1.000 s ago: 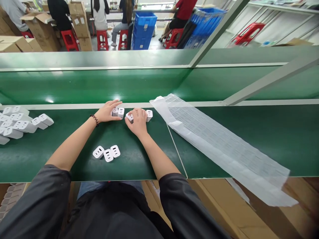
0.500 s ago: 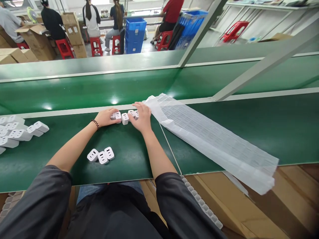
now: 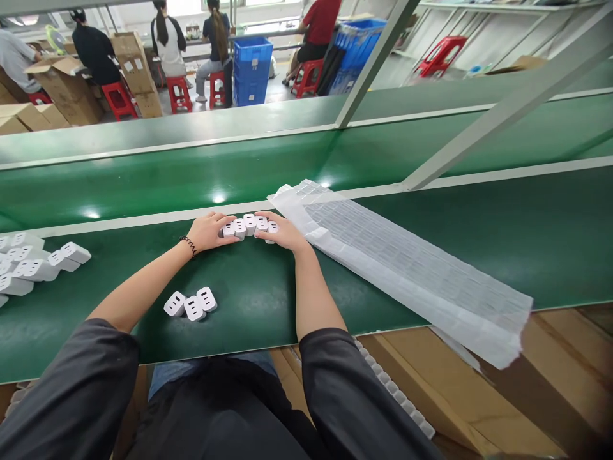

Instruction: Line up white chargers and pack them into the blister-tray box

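Several white charger blocks (image 3: 249, 223) stand side by side in a short row near the back edge of the green work surface (image 3: 249, 332). My left hand (image 3: 209, 231) is closed around the row's left end, thumb in front and fingers behind. At the right end my right hand (image 3: 282, 231) grips the chargers the same way, its thumb across their front. Nearer to me, three loose chargers (image 3: 194, 308) lie together. A bigger group of white chargers (image 3: 29, 262) is at the far left.
A long translucent plastic tray sheet (image 3: 407, 268) slants across the right side and overhangs the front edge. Grey metal posts (image 3: 373, 64) rise beyond the green belt. Cardboard boxes (image 3: 440, 383) stand below at right. Co-workers (image 3: 167, 41) sit on red stools in the background.
My right hand has lowered and closed on the right end of the row. The chargers between my hands now stand closer together, and my left hand has shifted slightly right.
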`<act>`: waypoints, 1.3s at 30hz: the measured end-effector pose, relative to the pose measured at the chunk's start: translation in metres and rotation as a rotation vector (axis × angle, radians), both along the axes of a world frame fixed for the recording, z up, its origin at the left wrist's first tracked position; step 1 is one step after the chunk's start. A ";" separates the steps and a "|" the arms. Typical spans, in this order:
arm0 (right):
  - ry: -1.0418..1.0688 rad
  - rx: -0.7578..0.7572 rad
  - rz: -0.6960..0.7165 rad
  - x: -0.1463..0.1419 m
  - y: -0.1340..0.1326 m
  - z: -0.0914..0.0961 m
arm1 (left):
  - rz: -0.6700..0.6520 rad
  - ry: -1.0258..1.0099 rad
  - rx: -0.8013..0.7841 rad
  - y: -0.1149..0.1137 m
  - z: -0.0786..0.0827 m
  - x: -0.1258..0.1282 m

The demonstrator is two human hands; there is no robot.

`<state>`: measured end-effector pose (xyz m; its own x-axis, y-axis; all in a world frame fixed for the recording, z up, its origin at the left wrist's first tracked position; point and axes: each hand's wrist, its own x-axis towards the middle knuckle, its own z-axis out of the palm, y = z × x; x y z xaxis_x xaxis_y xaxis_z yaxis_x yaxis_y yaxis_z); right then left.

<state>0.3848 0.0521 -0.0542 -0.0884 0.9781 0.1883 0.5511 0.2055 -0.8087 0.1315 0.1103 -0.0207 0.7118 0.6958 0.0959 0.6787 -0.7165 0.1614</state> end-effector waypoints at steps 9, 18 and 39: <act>0.096 -0.006 -0.115 0.002 0.005 -0.006 | 0.007 0.066 -0.019 0.020 0.003 0.017; 0.174 -0.064 -0.002 0.022 0.004 -0.009 | -0.053 0.127 0.015 0.028 0.018 0.039; 0.109 0.137 -0.147 0.000 0.029 -0.034 | 0.003 0.155 -0.006 0.048 0.014 0.052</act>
